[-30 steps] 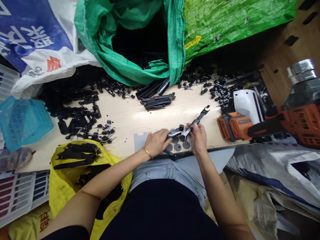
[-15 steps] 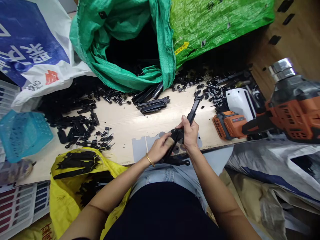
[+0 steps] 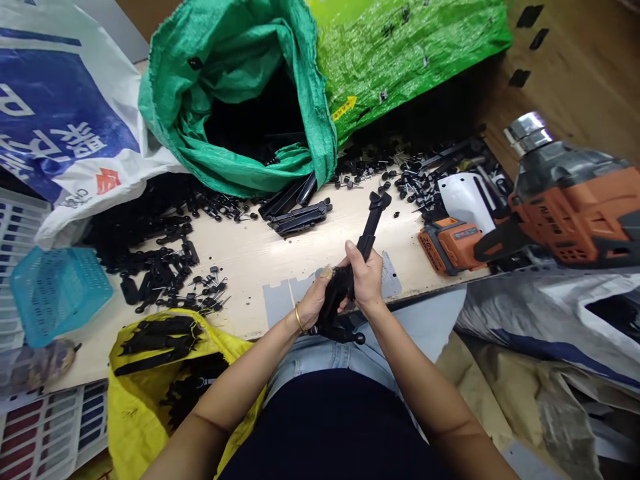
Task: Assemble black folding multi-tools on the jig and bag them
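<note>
Between my hands, over the front edge of the workbench, is a jointed black plastic bracket (image 3: 336,298) with a ball-ended arm hanging low. My left hand (image 3: 316,295) is closed around its left side, with something pale on the thumb tip. My right hand (image 3: 366,270) grips the black arm (image 3: 370,230), which points up and away and ends in a forked clip. Fingers and the dark colour hide how the parts join. Beyond my hands lie more long black bracket parts (image 3: 303,217) on the bench.
An orange cordless power tool (image 3: 565,207) stands at the right. Black knob screws (image 3: 207,290) and small black parts are heaped at left and back. A green sack (image 3: 325,143) stands behind, a yellow sack (image 3: 125,400) at front left, a blue basket (image 3: 60,290) at far left.
The black arm's forked end has turned, showing a different side. Both hands still hold the bracket, and my left thumb has shifted on it. The whole view has tilted slightly.
</note>
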`<control>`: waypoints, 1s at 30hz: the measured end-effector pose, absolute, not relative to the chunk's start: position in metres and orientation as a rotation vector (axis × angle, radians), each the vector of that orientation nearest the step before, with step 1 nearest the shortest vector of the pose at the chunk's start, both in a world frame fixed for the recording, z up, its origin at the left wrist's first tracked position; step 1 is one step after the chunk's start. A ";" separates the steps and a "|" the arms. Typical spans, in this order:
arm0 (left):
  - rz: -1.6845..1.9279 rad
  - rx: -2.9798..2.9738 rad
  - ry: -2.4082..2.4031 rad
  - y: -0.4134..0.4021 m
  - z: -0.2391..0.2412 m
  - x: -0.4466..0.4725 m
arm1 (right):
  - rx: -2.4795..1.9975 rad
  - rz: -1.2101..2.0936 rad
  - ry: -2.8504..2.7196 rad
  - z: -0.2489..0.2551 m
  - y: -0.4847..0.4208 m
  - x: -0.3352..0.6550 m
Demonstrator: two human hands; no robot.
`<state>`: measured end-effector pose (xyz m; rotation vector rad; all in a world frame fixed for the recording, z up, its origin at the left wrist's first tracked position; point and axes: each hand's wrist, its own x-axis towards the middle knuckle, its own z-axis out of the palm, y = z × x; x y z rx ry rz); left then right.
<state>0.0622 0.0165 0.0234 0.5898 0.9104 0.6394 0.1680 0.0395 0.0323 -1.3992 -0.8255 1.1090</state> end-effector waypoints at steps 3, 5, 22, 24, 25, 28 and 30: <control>0.646 0.633 0.936 0.018 0.020 0.062 | -1.403 0.999 -0.815 0.033 0.038 0.166; 0.644 0.624 0.905 0.019 0.016 0.062 | -1.415 1.001 -0.853 0.033 0.037 0.165; 0.623 2.126 1.593 0.014 0.015 0.066 | -1.540 0.826 -0.777 0.010 0.063 0.187; 0.617 2.118 1.626 0.024 0.010 0.059 | -1.601 0.597 -0.966 0.017 0.058 0.204; 0.608 2.121 1.619 0.029 0.009 0.053 | -1.619 0.437 -1.091 0.023 0.055 0.214; 0.659 2.087 1.512 0.039 0.010 0.034 | -1.558 0.091 -1.692 0.045 0.050 0.241; 0.702 2.059 1.429 0.043 0.013 0.022 | -1.465 -0.012 -2.106 0.063 0.049 0.252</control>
